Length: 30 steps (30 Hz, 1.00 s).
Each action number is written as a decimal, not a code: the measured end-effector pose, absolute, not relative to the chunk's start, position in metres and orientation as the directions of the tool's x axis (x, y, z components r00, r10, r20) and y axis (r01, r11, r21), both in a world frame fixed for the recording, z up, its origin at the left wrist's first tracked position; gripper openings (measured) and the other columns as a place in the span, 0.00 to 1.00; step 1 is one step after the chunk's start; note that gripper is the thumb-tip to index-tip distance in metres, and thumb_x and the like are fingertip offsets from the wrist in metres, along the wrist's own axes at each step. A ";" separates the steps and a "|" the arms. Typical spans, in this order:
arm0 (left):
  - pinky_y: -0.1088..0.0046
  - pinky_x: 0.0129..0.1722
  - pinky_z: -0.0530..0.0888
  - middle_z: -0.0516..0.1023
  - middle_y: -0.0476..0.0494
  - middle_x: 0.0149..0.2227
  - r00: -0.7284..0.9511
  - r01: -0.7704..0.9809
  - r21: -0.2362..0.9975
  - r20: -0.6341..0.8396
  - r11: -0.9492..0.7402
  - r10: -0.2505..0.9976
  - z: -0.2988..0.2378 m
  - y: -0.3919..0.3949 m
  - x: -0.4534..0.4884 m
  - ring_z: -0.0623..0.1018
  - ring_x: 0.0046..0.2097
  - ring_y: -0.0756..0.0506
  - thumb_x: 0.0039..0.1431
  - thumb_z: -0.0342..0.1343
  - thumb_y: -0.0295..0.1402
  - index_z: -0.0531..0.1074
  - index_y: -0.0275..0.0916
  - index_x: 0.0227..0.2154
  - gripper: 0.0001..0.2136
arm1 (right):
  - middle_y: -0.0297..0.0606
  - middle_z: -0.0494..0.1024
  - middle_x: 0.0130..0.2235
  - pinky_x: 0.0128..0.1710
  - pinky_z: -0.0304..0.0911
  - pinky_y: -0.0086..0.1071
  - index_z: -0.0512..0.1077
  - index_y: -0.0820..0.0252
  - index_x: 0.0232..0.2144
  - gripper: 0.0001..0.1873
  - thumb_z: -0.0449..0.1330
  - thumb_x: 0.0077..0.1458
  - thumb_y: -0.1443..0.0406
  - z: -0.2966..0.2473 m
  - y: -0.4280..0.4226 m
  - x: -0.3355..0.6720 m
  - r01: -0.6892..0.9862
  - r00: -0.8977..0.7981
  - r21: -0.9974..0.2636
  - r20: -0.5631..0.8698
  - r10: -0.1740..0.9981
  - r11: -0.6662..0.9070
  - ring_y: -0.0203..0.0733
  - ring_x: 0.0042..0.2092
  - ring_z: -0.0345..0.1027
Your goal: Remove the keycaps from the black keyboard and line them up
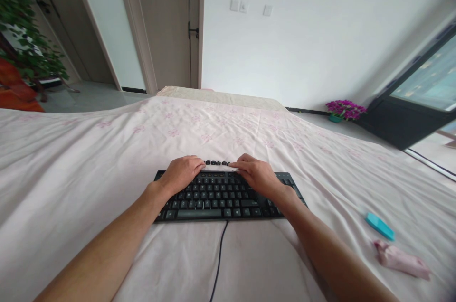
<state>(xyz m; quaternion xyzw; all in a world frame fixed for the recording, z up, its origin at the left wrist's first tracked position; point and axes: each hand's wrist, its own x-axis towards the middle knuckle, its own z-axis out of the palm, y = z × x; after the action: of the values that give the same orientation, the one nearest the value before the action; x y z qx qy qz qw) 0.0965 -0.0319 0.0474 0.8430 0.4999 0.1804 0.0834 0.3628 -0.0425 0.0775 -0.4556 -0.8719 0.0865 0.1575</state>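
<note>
Okay, saw the keyboard (210, 195) flat on the flowered sheet (185, 259) with the cable (221, 250) running out at 6 o'clock, and a short row of small black keycaps (218, 163) at 12, just past the far edge. Had the left hand (183, 172) over at 10, fingers bunched narrow by the row's left end, and the right hand (254, 173) near 1, fingers stretched toward the other end. Couldn't tell about an actual pinch on either side. Guessed at light, hard plastic for the keycaps, probably slick and easy to flick away. Would've gripped each by opposite side walls, fingertips only. Judged the keyboard stiff, best held by both short ends.
</note>
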 end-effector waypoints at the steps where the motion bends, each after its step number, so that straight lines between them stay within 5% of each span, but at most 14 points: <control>1: 0.72 0.42 0.69 0.79 0.47 0.39 0.435 0.814 0.318 0.223 -0.486 0.873 0.048 -0.032 0.096 0.76 0.41 0.46 0.64 0.44 0.36 0.75 0.42 0.36 0.14 | 0.34 0.74 0.46 0.40 0.61 0.29 0.72 0.47 0.49 0.18 0.52 0.60 0.66 0.079 -0.041 0.362 0.750 -0.567 -0.292 0.178 0.804 0.594 0.38 0.43 0.70; 7: 0.71 0.42 0.69 0.78 0.47 0.39 0.445 0.808 0.314 0.228 -0.498 0.866 0.045 -0.031 0.095 0.76 0.42 0.45 0.64 0.43 0.36 0.75 0.42 0.36 0.14 | 0.34 0.77 0.41 0.40 0.60 0.30 0.76 0.51 0.40 0.11 0.55 0.58 0.66 0.080 -0.037 0.355 0.762 -0.588 -0.231 0.147 0.795 0.606 0.40 0.44 0.69; 17: 0.72 0.42 0.69 0.78 0.47 0.38 0.446 0.802 0.330 0.224 -0.498 0.867 0.048 -0.033 0.095 0.76 0.41 0.46 0.64 0.43 0.36 0.75 0.42 0.36 0.15 | 0.33 0.77 0.40 0.36 0.59 0.29 0.77 0.51 0.37 0.10 0.56 0.57 0.63 0.080 -0.007 0.404 0.908 -0.340 -0.200 0.162 0.926 0.368 0.39 0.39 0.70; 30: 0.72 0.42 0.69 0.78 0.48 0.38 0.447 0.799 0.329 0.237 -0.504 0.863 0.045 -0.031 0.095 0.76 0.42 0.46 0.64 0.44 0.36 0.75 0.42 0.36 0.13 | 0.35 0.78 0.40 0.35 0.59 0.30 0.77 0.50 0.37 0.10 0.58 0.53 0.61 0.077 0.008 0.394 0.927 -0.350 -0.115 0.077 0.934 0.357 0.42 0.40 0.71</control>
<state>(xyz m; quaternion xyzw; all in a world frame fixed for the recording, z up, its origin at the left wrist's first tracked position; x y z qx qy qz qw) 0.0948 -0.0310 0.0448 0.8464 0.4907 0.1888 0.0846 0.3939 0.0078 0.0770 -0.5663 -0.8212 0.0257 0.0646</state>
